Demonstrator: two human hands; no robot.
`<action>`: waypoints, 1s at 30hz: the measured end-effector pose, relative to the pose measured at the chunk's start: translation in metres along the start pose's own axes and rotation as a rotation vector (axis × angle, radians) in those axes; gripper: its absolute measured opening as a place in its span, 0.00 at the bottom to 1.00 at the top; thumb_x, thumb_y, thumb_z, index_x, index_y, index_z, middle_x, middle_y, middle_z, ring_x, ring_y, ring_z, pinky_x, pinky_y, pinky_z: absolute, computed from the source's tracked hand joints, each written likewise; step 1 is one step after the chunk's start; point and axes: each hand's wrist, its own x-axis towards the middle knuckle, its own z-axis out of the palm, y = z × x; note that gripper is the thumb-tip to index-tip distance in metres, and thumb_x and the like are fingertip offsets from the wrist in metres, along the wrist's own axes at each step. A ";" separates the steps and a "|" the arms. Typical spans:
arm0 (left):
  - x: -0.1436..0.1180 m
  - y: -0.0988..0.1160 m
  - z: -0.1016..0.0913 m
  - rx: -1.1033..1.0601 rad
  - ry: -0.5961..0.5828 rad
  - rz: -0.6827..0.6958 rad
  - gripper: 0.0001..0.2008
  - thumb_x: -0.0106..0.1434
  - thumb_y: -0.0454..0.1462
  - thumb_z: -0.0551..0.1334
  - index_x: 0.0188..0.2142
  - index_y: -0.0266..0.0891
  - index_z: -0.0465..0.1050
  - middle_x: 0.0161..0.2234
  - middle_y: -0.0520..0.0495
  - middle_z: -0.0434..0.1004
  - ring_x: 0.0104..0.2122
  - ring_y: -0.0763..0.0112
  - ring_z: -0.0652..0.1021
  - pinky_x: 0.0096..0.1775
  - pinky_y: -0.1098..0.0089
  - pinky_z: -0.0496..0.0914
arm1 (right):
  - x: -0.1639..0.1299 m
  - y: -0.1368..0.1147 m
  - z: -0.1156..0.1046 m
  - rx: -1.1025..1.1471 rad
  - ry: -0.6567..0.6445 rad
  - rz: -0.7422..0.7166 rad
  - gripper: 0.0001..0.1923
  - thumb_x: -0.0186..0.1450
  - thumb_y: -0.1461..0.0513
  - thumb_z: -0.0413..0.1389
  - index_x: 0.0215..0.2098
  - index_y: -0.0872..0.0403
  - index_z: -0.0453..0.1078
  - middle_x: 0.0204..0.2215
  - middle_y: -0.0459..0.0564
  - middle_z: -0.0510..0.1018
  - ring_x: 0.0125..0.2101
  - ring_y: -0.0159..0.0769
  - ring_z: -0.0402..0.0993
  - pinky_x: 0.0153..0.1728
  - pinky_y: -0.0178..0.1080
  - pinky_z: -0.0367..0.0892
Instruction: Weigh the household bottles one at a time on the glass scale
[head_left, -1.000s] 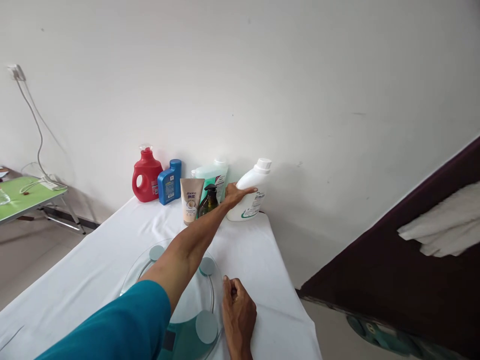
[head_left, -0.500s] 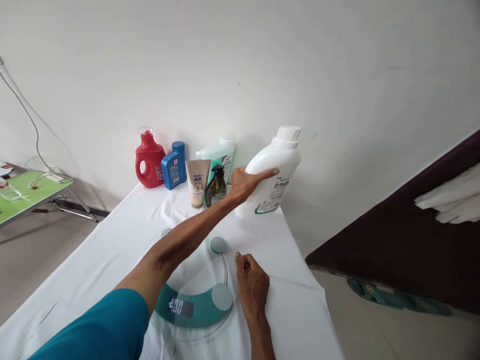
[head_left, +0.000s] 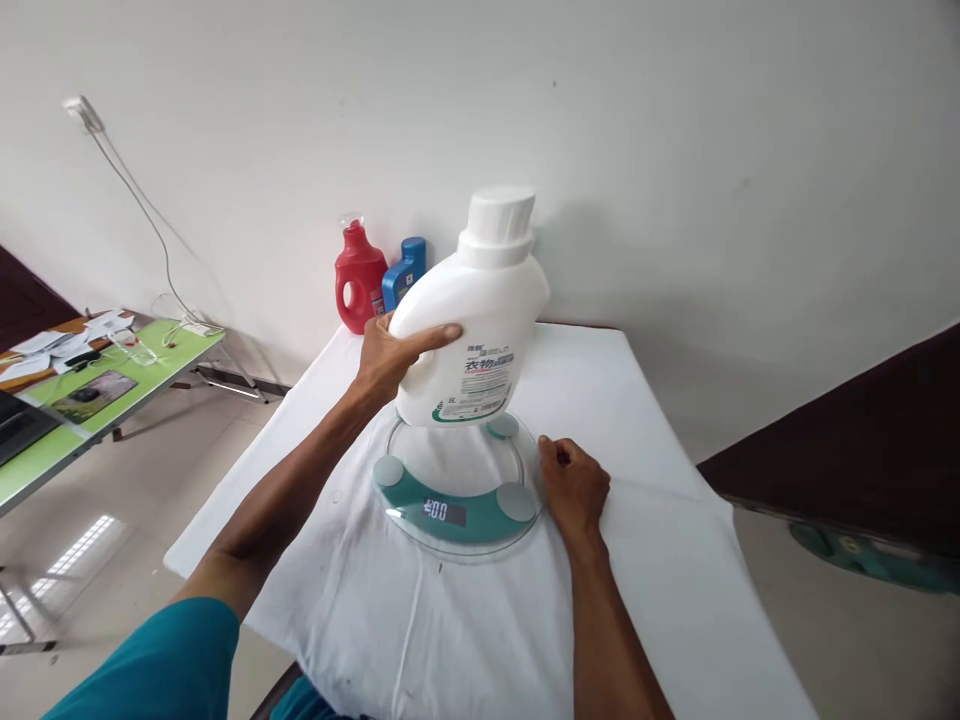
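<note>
My left hand [head_left: 397, 360] grips a large white laundry detergent bottle [head_left: 487, 310] by its side, thumb across the front near the printed label. The bottle is upright with a slight tilt, held over the far part of a round glass scale [head_left: 450, 525]. Whether its base touches the glass I cannot tell. The scale has a green curved band, and its lit display shows zeros. My right hand [head_left: 576, 490] rests on the white cloth just right of the scale, fingers curled into a loose fist; whether anything is inside is hidden.
A red jug [head_left: 361, 280] and a blue bottle [head_left: 405, 272] stand at the back of the cloth-covered table [head_left: 637, 520], against the wall. To the left is a green folding table [head_left: 191, 345] with papers and a cable. The detergent bottle hides things behind it.
My left hand has brought the white bottle leftward and nearer, from the table's back right to over the scale. The view has shifted. My right hand stays curled beside the scale.
</note>
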 end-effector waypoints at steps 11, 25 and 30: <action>-0.032 -0.037 -0.028 -0.040 0.013 -0.100 0.22 0.41 0.47 0.81 0.30 0.36 0.81 0.28 0.46 0.82 0.32 0.60 0.82 0.29 0.66 0.75 | -0.008 -0.002 -0.004 0.003 -0.007 -0.014 0.21 0.60 0.43 0.48 0.22 0.49 0.62 0.20 0.48 0.71 0.25 0.41 0.64 0.33 0.42 0.58; -0.027 -0.039 -0.034 0.027 -0.139 -0.103 0.26 0.46 0.52 0.79 0.38 0.36 0.81 0.35 0.45 0.82 0.35 0.62 0.81 0.36 0.65 0.76 | -0.010 -0.003 -0.004 -0.007 -0.015 -0.018 0.20 0.60 0.44 0.49 0.22 0.49 0.64 0.22 0.51 0.75 0.26 0.42 0.67 0.33 0.43 0.59; -0.016 -0.061 -0.068 0.030 -0.078 0.059 0.31 0.57 0.64 0.67 0.36 0.37 0.77 0.36 0.44 0.79 0.37 0.65 0.78 0.40 0.66 0.73 | -0.012 -0.004 -0.005 0.007 -0.024 -0.014 0.21 0.60 0.43 0.49 0.23 0.50 0.65 0.22 0.50 0.74 0.27 0.42 0.67 0.34 0.43 0.60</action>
